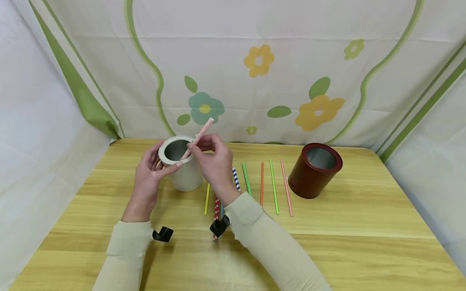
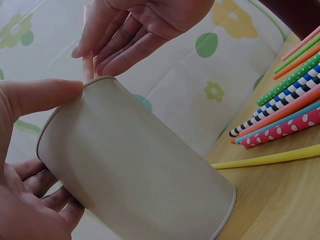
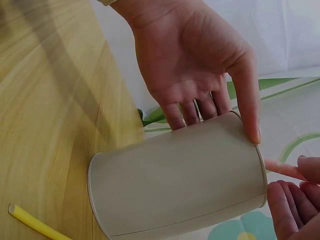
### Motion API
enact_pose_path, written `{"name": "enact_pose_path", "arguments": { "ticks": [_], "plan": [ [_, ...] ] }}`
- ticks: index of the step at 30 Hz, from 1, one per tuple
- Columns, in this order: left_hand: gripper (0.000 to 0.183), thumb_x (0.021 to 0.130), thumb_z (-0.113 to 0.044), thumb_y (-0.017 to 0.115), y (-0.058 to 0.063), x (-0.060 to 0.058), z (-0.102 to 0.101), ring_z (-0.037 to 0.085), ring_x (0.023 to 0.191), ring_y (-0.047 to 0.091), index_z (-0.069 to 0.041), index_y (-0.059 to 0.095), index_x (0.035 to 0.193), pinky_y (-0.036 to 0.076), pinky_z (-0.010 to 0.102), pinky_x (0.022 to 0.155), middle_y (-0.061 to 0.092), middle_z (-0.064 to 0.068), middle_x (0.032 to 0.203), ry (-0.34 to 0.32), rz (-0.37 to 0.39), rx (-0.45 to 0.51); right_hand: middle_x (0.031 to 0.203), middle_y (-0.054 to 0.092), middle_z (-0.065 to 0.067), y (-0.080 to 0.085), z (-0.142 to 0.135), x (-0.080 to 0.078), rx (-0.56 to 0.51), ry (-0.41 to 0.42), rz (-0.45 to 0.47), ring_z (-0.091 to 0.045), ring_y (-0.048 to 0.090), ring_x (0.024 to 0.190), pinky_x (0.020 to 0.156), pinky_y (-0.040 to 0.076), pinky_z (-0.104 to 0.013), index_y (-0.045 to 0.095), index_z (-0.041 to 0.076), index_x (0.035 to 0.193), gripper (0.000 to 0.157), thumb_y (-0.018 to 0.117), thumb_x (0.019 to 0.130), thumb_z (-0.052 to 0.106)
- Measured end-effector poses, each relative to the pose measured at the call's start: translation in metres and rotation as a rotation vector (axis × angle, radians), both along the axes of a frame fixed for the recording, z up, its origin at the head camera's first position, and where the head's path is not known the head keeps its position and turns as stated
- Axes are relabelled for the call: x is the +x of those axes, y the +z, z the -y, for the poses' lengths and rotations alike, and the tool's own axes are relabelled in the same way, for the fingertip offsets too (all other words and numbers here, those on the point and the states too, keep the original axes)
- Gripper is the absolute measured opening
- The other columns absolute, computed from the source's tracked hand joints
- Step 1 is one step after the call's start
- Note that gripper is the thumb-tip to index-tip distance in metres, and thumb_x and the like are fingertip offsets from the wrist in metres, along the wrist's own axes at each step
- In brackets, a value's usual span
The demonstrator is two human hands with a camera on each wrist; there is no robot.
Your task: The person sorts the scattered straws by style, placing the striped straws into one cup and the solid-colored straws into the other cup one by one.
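A cream-white can [image 1: 186,178] stands at the left of the table, its wide rim and dark inside visible from above. My left hand [image 1: 146,178] grips its left side, with the thumb along the rim and the other fingers round the wall. Between thumb and fingers my right hand [image 1: 218,165] pinches a pale pink straw [image 1: 206,127], which slants over the rim with its lower end in the can's mouth. In the left wrist view the can [image 2: 140,160] hides that lower end. The right wrist view shows the can's seamed wall [image 3: 180,175] close up.
Several straws lie in a row right of the can, among them a yellow straw [image 1: 207,199], a red dotted straw [image 1: 216,210], a green dotted straw [image 1: 246,178] and an orange straw [image 1: 262,184]. A dark red can [image 1: 306,178] stands further right. A flowered curtain [image 1: 233,89] hangs behind.
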State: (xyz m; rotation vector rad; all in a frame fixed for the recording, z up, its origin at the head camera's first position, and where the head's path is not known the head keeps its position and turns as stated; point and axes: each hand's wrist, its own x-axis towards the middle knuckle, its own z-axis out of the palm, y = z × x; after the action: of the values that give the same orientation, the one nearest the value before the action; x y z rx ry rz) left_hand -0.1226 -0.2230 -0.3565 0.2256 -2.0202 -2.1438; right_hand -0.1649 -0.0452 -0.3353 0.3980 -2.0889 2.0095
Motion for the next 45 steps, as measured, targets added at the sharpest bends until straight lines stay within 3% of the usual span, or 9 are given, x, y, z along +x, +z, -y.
{"name": "enact_pose_path", "arguments": {
  "ticks": [8,21,28,37,45],
  "plan": [
    [0.086,0.093,0.003,0.078,0.000,0.000,0.000,0.017,0.159,0.035,-0.013,0.037,0.167,0.022,0.038,0.139,0.041,0.005,0.171,0.002,0.000,-0.001,0.106,0.079,-0.005,0.002,-0.002,0.002,0.069,0.014,0.003,-0.014,0.072,0.099,0.086,0.064,-0.022,0.077,0.011,0.108,0.017,0.082,0.098,0.024],
    [0.086,0.093,0.001,0.079,-0.002,-0.002,0.001,0.019,0.159,0.035,-0.013,0.036,0.167,0.021,0.043,0.139,0.041,0.006,0.171,-0.009,-0.007,-0.018,0.106,0.081,-0.005,0.002,-0.003,0.002,0.062,0.014,0.021,-0.013,0.073,0.096,0.085,0.064,-0.021,0.080,0.009,0.110,0.022,0.085,0.095,0.025],
    [0.085,0.094,0.001,0.078,0.000,0.000,0.000,0.018,0.158,0.036,-0.013,0.037,0.166,0.021,0.039,0.139,0.042,0.006,0.170,-0.007,-0.002,-0.005,0.106,0.081,-0.002,0.001,-0.009,0.003,0.050,0.039,0.032,-0.011,0.072,0.096,0.086,0.065,-0.024,0.081,0.012,0.111,0.022,0.085,0.094,0.026],
    [0.087,0.093,0.000,0.080,0.000,0.000,0.001,0.019,0.159,0.035,-0.014,0.037,0.167,0.020,0.043,0.139,0.040,0.006,0.171,-0.008,0.002,-0.013,0.109,0.079,-0.003,0.005,-0.034,0.007,0.093,0.074,0.053,-0.015,0.073,0.101,0.091,0.066,-0.027,0.079,0.010,0.114,0.030,0.086,0.093,0.030],
    [0.088,0.092,0.001,0.080,-0.001,-0.001,0.001,0.021,0.160,0.033,-0.015,0.036,0.167,0.020,0.043,0.140,0.039,0.006,0.172,-0.009,-0.001,-0.017,0.108,0.079,-0.001,-0.007,-0.072,0.008,0.107,0.009,0.147,-0.018,0.073,0.101,0.086,0.065,-0.030,0.080,0.013,0.113,0.027,0.085,0.095,0.031]
  ]
}}
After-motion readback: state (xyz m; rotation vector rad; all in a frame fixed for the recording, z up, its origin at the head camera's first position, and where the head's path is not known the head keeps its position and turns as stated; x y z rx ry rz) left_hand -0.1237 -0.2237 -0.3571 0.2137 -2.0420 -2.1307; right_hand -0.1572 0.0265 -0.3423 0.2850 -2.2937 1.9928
